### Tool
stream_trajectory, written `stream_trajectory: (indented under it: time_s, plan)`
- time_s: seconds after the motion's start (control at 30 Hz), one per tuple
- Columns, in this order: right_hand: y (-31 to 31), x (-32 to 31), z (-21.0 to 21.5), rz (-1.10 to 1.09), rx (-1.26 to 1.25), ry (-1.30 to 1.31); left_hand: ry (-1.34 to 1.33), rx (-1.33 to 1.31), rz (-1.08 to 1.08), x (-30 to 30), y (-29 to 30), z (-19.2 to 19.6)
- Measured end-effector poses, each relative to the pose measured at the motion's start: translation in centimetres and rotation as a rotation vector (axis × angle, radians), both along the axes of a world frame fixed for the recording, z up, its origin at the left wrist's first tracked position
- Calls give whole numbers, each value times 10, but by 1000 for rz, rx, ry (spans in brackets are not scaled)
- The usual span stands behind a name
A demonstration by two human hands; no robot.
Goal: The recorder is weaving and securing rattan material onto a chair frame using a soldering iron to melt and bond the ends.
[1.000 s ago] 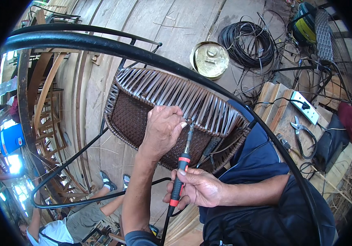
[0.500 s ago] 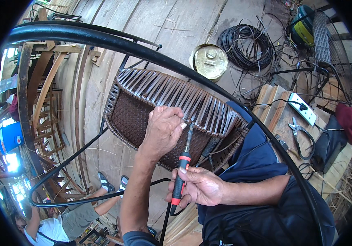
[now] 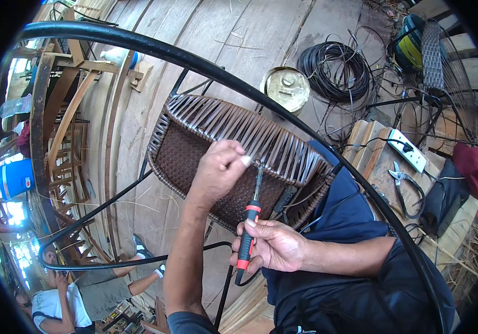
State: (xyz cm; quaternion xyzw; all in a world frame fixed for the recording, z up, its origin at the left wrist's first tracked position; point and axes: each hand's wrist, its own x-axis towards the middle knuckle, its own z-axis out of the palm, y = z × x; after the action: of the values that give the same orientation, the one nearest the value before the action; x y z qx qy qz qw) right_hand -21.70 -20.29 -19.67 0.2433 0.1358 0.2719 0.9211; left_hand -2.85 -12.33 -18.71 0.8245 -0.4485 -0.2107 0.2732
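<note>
A brown woven wicker panel [image 3: 180, 153], with long glossy strands wrapped across its upper side, is fixed in a black metal frame [image 3: 194, 65]. My right hand [image 3: 280, 245] grips the red and black handle of a soldering iron [image 3: 246, 245]. The iron points upward, its tip meeting or very near the woven ridge at the foot of the strands; the exact contact is too small to tell. Just left of the tip, my left hand [image 3: 216, 175] is closed in a pinch against the ridge. Whatever its fingers hold is hidden.
A coil of black cord [image 3: 333, 69] and a round gold tin lid [image 3: 286, 89] lie on the plank floor. At right, pruning shears [image 3: 405, 189] and a white power strip [image 3: 408, 150] rest on wood. Curved black tubing crosses before me. Another person [image 3: 66, 303] is at lower left.
My left hand has shifted slightly, still pinched at the ridge. The soldering iron stays at about the same spot. The other person at lower left has moved an arm.
</note>
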Motion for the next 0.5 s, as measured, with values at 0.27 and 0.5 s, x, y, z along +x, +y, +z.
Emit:
stream_trajectory:
  time_s: [0.27, 0.5]
  plan:
    - [-31, -6, 28, -15, -23, -4, 379, -309, 958, -45, 20, -32]
    - [-39, -45, 13, 137, -452, -94, 633, -167, 919, -74, -15, -65]
